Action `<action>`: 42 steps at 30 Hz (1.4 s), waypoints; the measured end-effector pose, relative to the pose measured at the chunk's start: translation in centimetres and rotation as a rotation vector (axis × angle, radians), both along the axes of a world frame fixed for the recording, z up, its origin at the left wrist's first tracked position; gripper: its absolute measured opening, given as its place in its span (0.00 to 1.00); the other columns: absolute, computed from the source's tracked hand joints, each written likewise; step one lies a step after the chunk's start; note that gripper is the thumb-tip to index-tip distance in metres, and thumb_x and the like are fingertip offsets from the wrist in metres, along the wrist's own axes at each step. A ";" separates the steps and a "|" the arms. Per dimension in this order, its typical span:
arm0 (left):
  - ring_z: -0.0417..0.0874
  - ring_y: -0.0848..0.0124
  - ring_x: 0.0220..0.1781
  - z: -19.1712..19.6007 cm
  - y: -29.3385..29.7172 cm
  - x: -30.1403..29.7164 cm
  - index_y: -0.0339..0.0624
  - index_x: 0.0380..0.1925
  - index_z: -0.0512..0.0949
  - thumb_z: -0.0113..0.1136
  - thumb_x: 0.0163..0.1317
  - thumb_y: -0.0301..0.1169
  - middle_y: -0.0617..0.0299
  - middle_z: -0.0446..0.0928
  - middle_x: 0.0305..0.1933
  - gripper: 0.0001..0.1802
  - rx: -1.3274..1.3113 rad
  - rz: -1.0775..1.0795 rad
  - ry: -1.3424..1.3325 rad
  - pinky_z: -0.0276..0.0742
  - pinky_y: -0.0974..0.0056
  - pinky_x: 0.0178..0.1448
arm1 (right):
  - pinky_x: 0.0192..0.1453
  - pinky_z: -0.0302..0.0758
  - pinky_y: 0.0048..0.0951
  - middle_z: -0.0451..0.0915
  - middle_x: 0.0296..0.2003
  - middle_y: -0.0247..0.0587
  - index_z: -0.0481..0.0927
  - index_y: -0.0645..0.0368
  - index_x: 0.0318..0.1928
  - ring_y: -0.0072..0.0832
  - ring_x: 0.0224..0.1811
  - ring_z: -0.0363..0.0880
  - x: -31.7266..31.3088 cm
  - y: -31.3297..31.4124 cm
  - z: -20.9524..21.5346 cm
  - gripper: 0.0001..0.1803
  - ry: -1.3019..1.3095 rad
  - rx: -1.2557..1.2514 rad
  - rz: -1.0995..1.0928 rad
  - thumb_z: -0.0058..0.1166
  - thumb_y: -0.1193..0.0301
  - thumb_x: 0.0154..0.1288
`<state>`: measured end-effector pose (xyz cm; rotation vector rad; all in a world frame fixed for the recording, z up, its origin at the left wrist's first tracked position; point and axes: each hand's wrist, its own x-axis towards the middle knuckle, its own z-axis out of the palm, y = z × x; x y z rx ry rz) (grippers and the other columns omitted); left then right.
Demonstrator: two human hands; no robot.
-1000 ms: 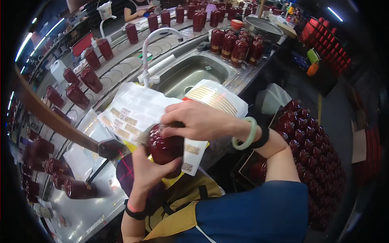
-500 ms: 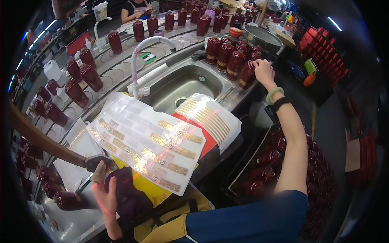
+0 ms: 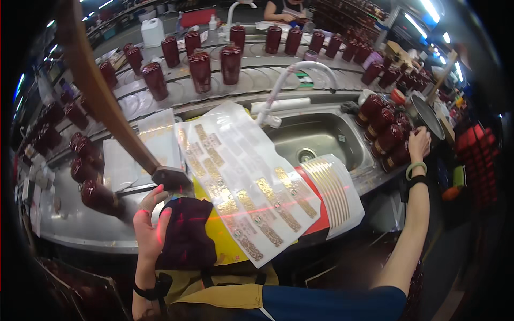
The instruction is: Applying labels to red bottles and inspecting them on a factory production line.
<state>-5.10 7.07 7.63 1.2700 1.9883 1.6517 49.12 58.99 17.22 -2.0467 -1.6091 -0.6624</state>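
Right of the sink, my right hand (image 3: 419, 143) is closed round the top of a dark red glossy bottle (image 3: 396, 159) at the near end of a cluster of similar bottles (image 3: 381, 123). My left hand (image 3: 151, 227) is open, its fingers apart and nothing in them. It is beside a dark purple cloth (image 3: 184, 235), just below the dark end of a wooden bar (image 3: 120, 125). Between my hands lies a white sheet of gold labels (image 3: 262, 200), partly over a yellow sheet (image 3: 222, 243). A second sheet with narrow gold strips (image 3: 334, 195) overlaps a red sheet (image 3: 316, 222).
A steel sink (image 3: 305, 134) with a white curved faucet (image 3: 278, 85) lies beyond the sheets. Dark red bottles (image 3: 230, 64) stand along a conveyor of overlapping plates (image 3: 262, 68). More bottles (image 3: 99, 198) lie at left. Another person (image 3: 286, 12) sits across the line.
My view has swung left, so the sink and sheets appear farther right. My right hand stays on the bottle by the cluster; my left hand stays open near the bar's end.
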 end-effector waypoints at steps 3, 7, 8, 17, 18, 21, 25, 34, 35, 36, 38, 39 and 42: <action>0.77 0.59 0.72 0.4 0.2 -0.1 0.31 0.57 0.81 0.63 0.63 0.16 0.47 0.78 0.68 0.20 -0.018 0.018 0.041 0.67 0.58 0.75 | 0.57 0.78 0.47 0.83 0.45 0.47 0.82 0.55 0.49 0.46 0.54 0.81 -10.5 -2.4 2.5 0.15 0.078 0.303 0.580 0.68 0.65 0.65; 0.77 0.59 0.72 0.7 -0.2 -0.4 0.32 0.56 0.82 0.63 0.63 0.16 0.48 0.78 0.68 0.20 0.004 0.069 -0.059 0.66 0.58 0.76 | 0.47 0.76 0.40 0.81 0.38 0.46 0.83 0.60 0.45 0.42 0.41 0.81 -27.0 -9.3 4.1 0.12 0.203 0.119 1.231 0.67 0.69 0.64; 0.75 0.59 0.74 0.9 -0.7 -0.9 0.31 0.58 0.81 0.63 0.62 0.16 0.47 0.77 0.70 0.22 -0.005 0.101 0.026 0.65 0.57 0.77 | 0.44 0.75 0.39 0.81 0.37 0.46 0.83 0.60 0.45 0.40 0.37 0.80 -30.7 -11.5 4.2 0.12 0.221 0.034 1.390 0.66 0.69 0.64; 0.63 0.53 0.79 -3.8 -6.8 -12.3 0.29 0.76 0.56 0.89 0.43 0.33 0.43 0.62 0.77 0.64 0.096 1.153 0.560 0.55 0.53 0.83 | 0.38 0.72 0.36 0.76 0.31 0.41 0.83 0.61 0.45 0.33 0.31 0.75 -51.1 -23.7 4.3 0.11 0.350 -0.312 1.874 0.67 0.70 0.65; 0.64 0.54 0.78 -5.1 -6.9 -13.3 0.30 0.76 0.57 0.89 0.44 0.33 0.44 0.62 0.77 0.63 0.036 1.176 0.445 0.56 0.52 0.82 | 0.38 0.72 0.36 0.76 0.31 0.41 0.83 0.61 0.45 0.33 0.31 0.75 -51.6 -24.5 4.2 0.11 0.355 -0.300 1.917 0.67 0.70 0.65; 0.81 0.64 0.61 -7.9 -6.9 -16.0 0.30 0.66 0.67 0.86 0.47 0.29 0.48 0.75 0.67 0.49 0.248 0.896 -0.002 0.77 0.57 0.67 | 0.37 0.71 0.35 0.75 0.30 0.39 0.83 0.60 0.45 0.32 0.29 0.73 -51.4 -26.8 3.8 0.11 0.356 -0.379 1.968 0.67 0.71 0.65; 0.85 0.62 0.54 -7.7 -7.9 -16.4 0.30 0.60 0.73 0.84 0.50 0.32 0.51 0.81 0.56 0.40 0.235 0.903 -0.167 0.80 0.58 0.62 | 0.35 0.70 0.32 0.75 0.31 0.38 0.84 0.59 0.46 0.30 0.28 0.72 -47.0 -30.0 3.8 0.11 0.309 -0.576 1.909 0.68 0.74 0.63; 0.85 0.68 0.53 -2.5 -5.3 -2.8 0.36 0.65 0.70 0.60 0.75 0.43 0.55 0.81 0.56 0.28 0.280 -0.040 -0.981 0.83 0.59 0.58 | 0.44 0.78 0.31 0.81 0.52 0.45 0.72 0.56 0.71 0.32 0.39 0.80 -37.6 -40.6 -3.6 0.46 0.601 -1.122 1.677 0.81 0.64 0.53; 0.86 0.69 0.52 -2.2 -4.8 -1.2 0.36 0.64 0.70 0.59 0.77 0.42 0.55 0.82 0.56 0.25 0.295 -0.117 -1.168 0.84 0.61 0.56 | 0.50 0.79 0.35 0.79 0.57 0.50 0.64 0.58 0.76 0.39 0.47 0.82 -37.7 -41.8 -5.0 0.55 0.590 -0.997 1.781 0.82 0.62 0.51; 0.86 0.70 0.51 -2.1 -3.9 -0.4 0.37 0.62 0.72 0.58 0.78 0.41 0.55 0.82 0.55 0.23 0.184 -0.142 -1.219 0.85 0.61 0.54 | 0.57 0.81 0.39 0.77 0.62 0.55 0.55 0.60 0.80 0.46 0.55 0.83 -37.9 -42.9 -6.2 0.64 0.569 -0.871 1.869 0.83 0.60 0.49; 0.86 0.71 0.49 -2.0 -2.7 0.9 0.37 0.61 0.73 0.57 0.78 0.43 0.56 0.83 0.53 0.22 0.117 -0.104 -1.213 0.85 0.61 0.53 | 0.67 0.77 0.44 0.73 0.67 0.61 0.47 0.65 0.81 0.55 0.66 0.78 -37.8 -44.6 -8.0 0.69 0.556 -0.855 1.775 0.83 0.61 0.48; 0.86 0.71 0.47 -2.0 -2.2 1.1 0.37 0.58 0.75 0.57 0.78 0.43 0.57 0.84 0.50 0.21 0.071 -0.059 -1.229 0.85 0.62 0.52 | 0.67 0.77 0.43 0.74 0.66 0.61 0.47 0.65 0.81 0.55 0.65 0.78 -37.8 -44.9 -8.6 0.69 0.623 -0.877 1.710 0.83 0.62 0.48; 0.86 0.71 0.46 -2.4 -1.3 0.4 0.36 0.56 0.75 0.58 0.77 0.44 0.57 0.84 0.49 0.22 0.015 -0.103 -1.237 0.85 0.63 0.51 | 0.67 0.77 0.41 0.75 0.65 0.61 0.47 0.64 0.82 0.52 0.65 0.79 -37.7 -44.8 -9.5 0.69 0.709 -0.897 1.626 0.83 0.65 0.48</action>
